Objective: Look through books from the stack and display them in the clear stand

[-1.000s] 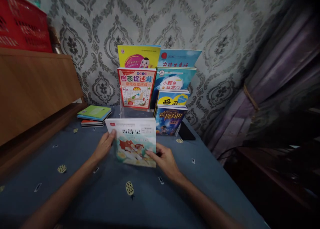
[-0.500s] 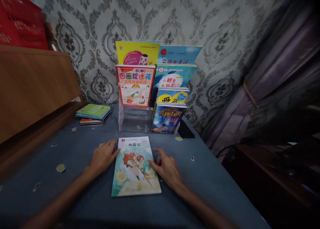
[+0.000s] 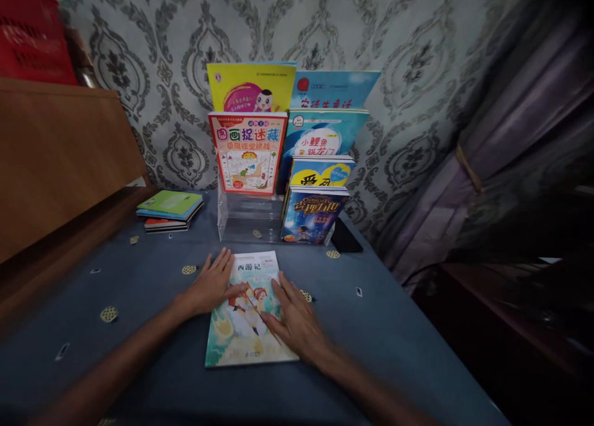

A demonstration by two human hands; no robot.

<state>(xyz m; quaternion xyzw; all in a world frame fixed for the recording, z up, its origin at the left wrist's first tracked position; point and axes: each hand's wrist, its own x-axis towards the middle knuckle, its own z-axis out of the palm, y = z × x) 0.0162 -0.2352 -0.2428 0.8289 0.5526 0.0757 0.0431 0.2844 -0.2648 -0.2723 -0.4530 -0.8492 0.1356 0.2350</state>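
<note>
Paperback picture book (image 3: 248,347) lying flat, cover up, between two open hands.
Glossy and rectangular, thin, with a watercolour-like cover in teal and orange, it sits on the blue, patterned cloth of the bench (image 3: 158,382), just in front of the stepped, clear plastic rack (image 3: 226,226); its long axis runs away from the person, title edge toward the rack, pictures upright to the wearer. The left hand (image 3: 210,290) lies over the left edge, thumb across the cover; the right hand (image 3: 297,319) lies over the right edge, thumb likewise inward. In each, the grip is apart, fingers extended and clamped on nothing. Stiff, slick-covered books (image 3: 250,156) lean in the rack; a small squared stack (image 3: 169,206) lies to the left, before damask-patterned wallpaper (image 3: 417,54).
</note>
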